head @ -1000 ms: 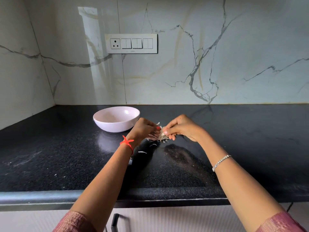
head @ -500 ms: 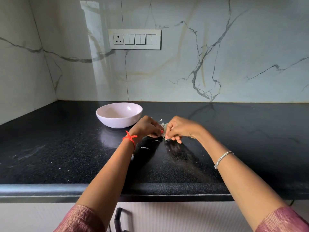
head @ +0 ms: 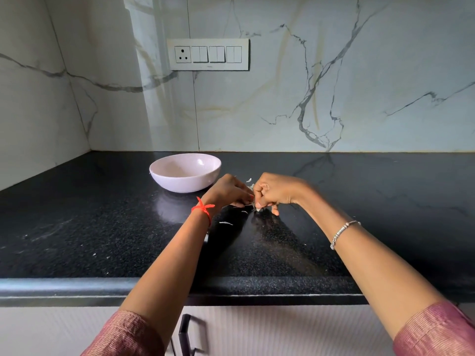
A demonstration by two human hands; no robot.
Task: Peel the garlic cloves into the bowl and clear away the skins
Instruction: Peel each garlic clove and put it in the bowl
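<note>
The black tabletop carries a few faint white specks near its front left. On the wall above its back edge is one switch plate with one socket.

One pale pink bowl stands upright toward the back edge, left of the middle. Its near rim hides the bottom, so I cannot tell what lies inside.

Just right of the bowl and nearer the front, the left hand hovers low over the tabletop with one red thread tied round its wrist. Its fingers are curled and their tips are pinched on one small pale garlic piece held between the two hands. It is too small to tell whether this is clove or skin.

Three loose skin scraps can be counted on the tabletop. One is a thin strip below the left hand, one is a tiny fleck under the fingertips, and one flake lies behind the hands. A small paler clump shows in the gap between the knuckles.

The right hand is bunched like a fist, thumb and fingertips pinching the same garlic piece from the other side. Its little finger reaches down to the tabletop. One silver bracelet sits on that wrist.

Below the front edge, one dark cabinet handle shows between two pink sleeves.
</note>
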